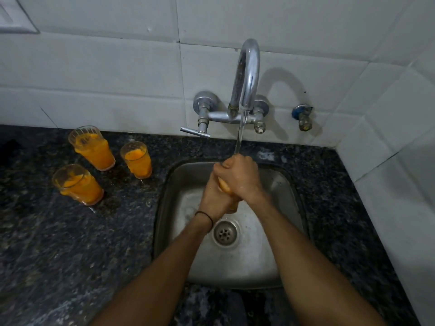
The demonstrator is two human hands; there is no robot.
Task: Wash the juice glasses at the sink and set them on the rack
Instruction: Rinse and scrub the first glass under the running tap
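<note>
Over the sink [289,184], under the tap stream, sits one juice glass [224,187], mostly hidden betw. both hands; only an orange-stained strip of its side shows, tilted, w/ its top toward 12 o'clock. Right hand [242,176] is wrapped over it from 3 o'clock, fingers curled tight and pressed together near the rim end. Left hand [215,200] cups the lower part from 8 o'clock, fingers closed round it; a thin black band is on that wrist. Water from the chrome faucet [246,74] lands on the right knuckles. Three more glasses [94,150] w/ orange juice residue stand at 9–10 o'clock on the dark speckled granite counter [70,243], well apart from the basin. White wall tiles [106,67] run behind and along 3 o'clock.
</note>
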